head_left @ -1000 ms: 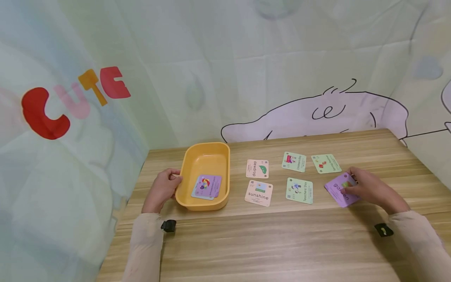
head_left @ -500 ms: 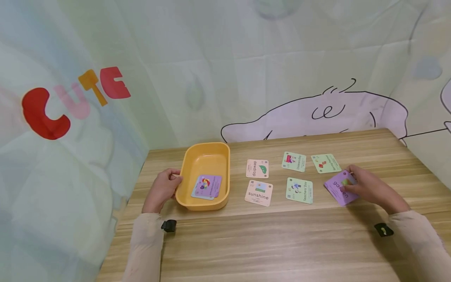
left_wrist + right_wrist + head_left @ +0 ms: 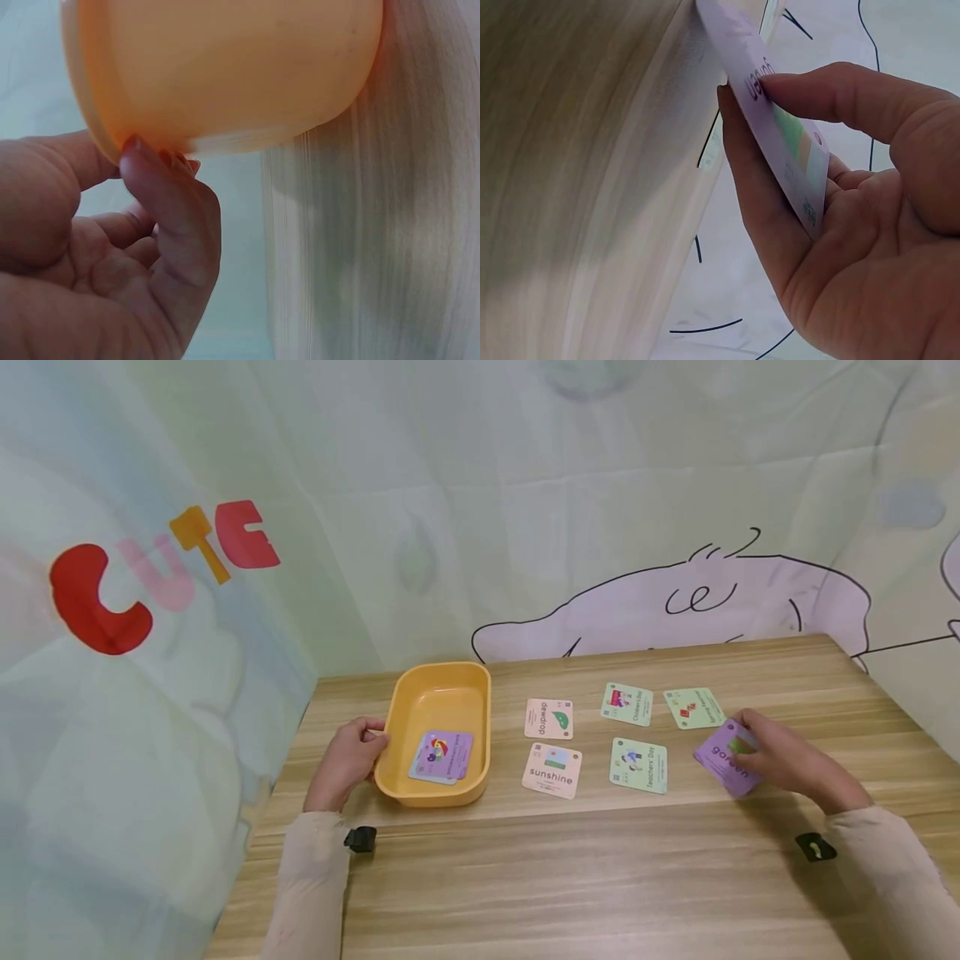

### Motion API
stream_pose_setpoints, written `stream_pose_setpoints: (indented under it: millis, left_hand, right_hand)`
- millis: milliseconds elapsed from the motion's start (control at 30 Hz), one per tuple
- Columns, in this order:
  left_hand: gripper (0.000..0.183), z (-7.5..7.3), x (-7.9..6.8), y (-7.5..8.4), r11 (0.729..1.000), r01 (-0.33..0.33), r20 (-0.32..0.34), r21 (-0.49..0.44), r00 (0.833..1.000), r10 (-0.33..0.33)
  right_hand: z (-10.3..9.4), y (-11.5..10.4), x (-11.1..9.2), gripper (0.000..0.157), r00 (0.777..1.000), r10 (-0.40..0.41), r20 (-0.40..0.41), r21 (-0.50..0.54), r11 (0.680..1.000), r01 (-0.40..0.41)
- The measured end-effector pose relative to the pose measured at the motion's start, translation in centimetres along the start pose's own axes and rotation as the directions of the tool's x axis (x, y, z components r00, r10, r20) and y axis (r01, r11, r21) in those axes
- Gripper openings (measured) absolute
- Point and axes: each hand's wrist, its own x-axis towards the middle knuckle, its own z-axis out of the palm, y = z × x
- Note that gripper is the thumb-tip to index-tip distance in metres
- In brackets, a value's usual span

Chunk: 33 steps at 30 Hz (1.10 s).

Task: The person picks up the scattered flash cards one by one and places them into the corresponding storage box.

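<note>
My left hand [image 3: 345,764] pinches the left rim of a yellow plastic basket [image 3: 431,798]; the left wrist view shows thumb and fingers on the basket's edge [image 3: 247,82]. Inside the basket lies a purple card [image 3: 459,752], overlapping a light blue one [image 3: 424,770]. To the right, my right hand [image 3: 787,764] pinches a purple "garden" card [image 3: 720,760] between thumb and fingers. In the right wrist view this card [image 3: 739,64] is tilted and held off the tabletop, its lower part near the palm.
Between basket and right hand lie a "dewdrop" card [image 3: 548,718], a "sunshine" card [image 3: 552,770], a "Children's Day" card [image 3: 627,704], a "Teachers' Day" card [image 3: 638,766] and another green card [image 3: 693,707]. The wooden table [image 3: 525,885] backs onto a printed curtain [image 3: 420,527].
The "garden" card has tilted and turned a little in my right hand. My left hand stays on the basket rim, and the other cards keep their places.
</note>
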Motion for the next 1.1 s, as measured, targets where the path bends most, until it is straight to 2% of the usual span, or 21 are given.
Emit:
stream_pose_setpoints:
  millis: [333,600,900,1100]
  left_hand:
    - [0.036,-0.01,-0.03,0.08,1.0,0.0,0.002,0.0,1.0,0.0]
    - [0.036,0.02,-0.01,-0.03,1.0,-0.004,0.001,0.008,1.0,0.004]
    - [0.036,0.05,0.05,-0.13,1.0,-0.001,0.0,0.004,1.0,0.001]
    - [0.036,0.09,0.1,-0.19,1.0,-0.002,-0.001,0.007,1.0,0.002]
  right_hand:
    - [0.17,-0.32,-0.04,0.058,1.0,0.015,-0.01,0.015,1.0,-0.015]
    - [0.34,-0.34,-0.16,0.059,1.0,-0.005,-0.03,0.016,1.0,0.005]
    - [0.29,-0.3,-0.1,0.044,0.999,-0.018,-0.048,0.04,0.999,0.02]
    - [0.31,-0.24,-0.25,0.04,0.997,-0.041,-0.062,0.042,0.998,0.044]
